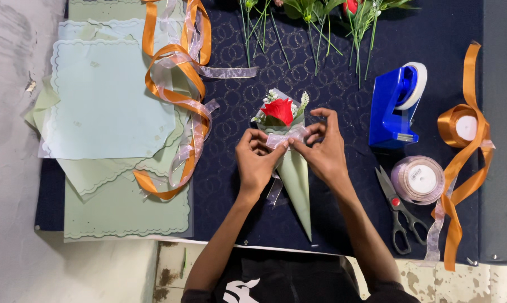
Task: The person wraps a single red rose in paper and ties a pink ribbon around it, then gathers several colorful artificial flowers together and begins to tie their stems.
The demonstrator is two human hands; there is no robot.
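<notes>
Fingers of the left hand (257,158) and right hand (323,147) pinch shut on a sheer ribbon (283,138) around a pale green paper cone (297,182) holding a red flower (279,110), mid-cloth (343,219), the knot hidden behind fingertips.

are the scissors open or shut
Slightly open: the scissors lie on the dark cloth with blades a little apart at the tips.

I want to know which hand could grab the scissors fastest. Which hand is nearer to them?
Right. The right hand is just left of the scissors; the left hand is farther away, beyond the paper cone.
</notes>
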